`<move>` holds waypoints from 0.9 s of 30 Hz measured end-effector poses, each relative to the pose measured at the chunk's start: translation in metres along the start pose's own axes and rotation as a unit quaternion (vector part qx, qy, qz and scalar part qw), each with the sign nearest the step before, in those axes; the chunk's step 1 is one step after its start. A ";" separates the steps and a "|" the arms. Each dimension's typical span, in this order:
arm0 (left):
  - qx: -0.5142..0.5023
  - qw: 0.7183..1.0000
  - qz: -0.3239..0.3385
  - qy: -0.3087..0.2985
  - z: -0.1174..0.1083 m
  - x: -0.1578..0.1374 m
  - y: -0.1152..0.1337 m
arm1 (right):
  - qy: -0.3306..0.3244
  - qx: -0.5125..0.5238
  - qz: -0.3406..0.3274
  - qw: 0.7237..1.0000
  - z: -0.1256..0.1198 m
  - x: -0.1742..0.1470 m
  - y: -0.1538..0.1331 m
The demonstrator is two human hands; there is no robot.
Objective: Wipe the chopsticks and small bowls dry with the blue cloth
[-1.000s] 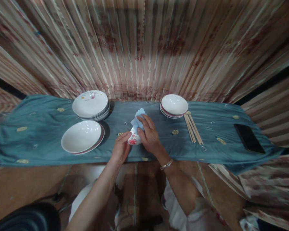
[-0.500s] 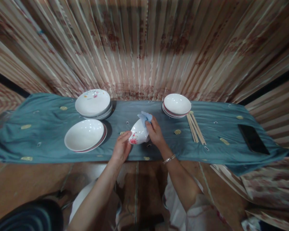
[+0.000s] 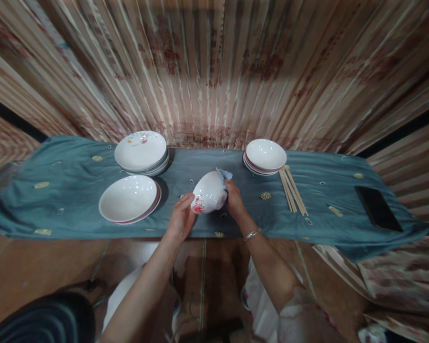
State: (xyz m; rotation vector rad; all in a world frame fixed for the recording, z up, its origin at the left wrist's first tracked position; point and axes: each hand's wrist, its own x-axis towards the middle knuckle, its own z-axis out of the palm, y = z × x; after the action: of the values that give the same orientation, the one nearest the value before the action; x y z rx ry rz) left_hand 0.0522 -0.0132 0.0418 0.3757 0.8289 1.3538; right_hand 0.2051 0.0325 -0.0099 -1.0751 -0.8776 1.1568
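A white bowl (image 3: pixel 208 193) with a red flower print is held tilted on its side above the table, its outside facing me. My left hand (image 3: pixel 182 214) grips its left rim, thumb on the outer wall by the flower. At the bowl's right side, my right hand (image 3: pixel 235 197) is closed on a light blue cloth (image 3: pixel 224 176), which lies against the bowl's outside near the foot and rim. The right fingers are partly hidden behind the bowl and cloth.
A green tablecloth (image 3: pixel 71 200) covers the narrow table. On the left are stacked plates (image 3: pixel 141 150) and stacked larger bowls (image 3: pixel 127 199). To the right stand stacked small bowls (image 3: pixel 266 155), chopsticks (image 3: pixel 293 190) and a black phone (image 3: pixel 378 208). A curtain (image 3: pixel 200 71) hangs behind.
My right hand with the blue cloth has moved slightly right and down, from the bowl's front face to its right side, uncovering more of the bowl. My left hand keeps its grip.
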 end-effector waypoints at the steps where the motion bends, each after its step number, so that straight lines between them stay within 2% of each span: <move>1: 0.007 1.000 0.003 -0.004 0.000 0.000 0.000 | 0.007 -0.002 0.003 1.000 0.001 -0.002 -0.002; 3: 0.019 1.000 0.010 -0.007 -0.001 0.000 0.001 | 0.020 -0.019 0.004 1.000 0.001 -0.005 -0.010; 8: 0.035 0.999 -0.001 -0.019 -0.004 -0.002 0.000 | 0.009 -0.085 -0.074 0.994 -0.003 -0.006 -0.027; 15: 0.071 0.996 -0.032 -0.034 -0.004 -0.009 -0.003 | -0.004 -0.154 -0.139 0.978 -0.013 -0.002 -0.030; 19: 0.114 0.992 -0.020 -0.048 -0.003 -0.010 0.003 | -0.038 -0.190 -0.175 0.965 -0.011 -0.004 -0.030; 22: 0.142 0.989 0.006 -0.030 -0.001 -0.010 0.011 | -0.055 -0.223 -0.204 0.952 -0.007 -0.008 -0.031; 27: 0.176 0.982 0.056 -0.028 0.004 -0.008 0.022 | -0.090 -0.290 -0.256 0.918 0.000 -0.017 -0.037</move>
State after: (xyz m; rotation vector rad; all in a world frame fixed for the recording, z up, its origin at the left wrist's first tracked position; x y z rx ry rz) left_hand 0.0394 -0.0149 0.0613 0.7417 1.0146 1.2938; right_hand 0.2115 0.0140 0.0261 -1.1139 -1.6044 0.5599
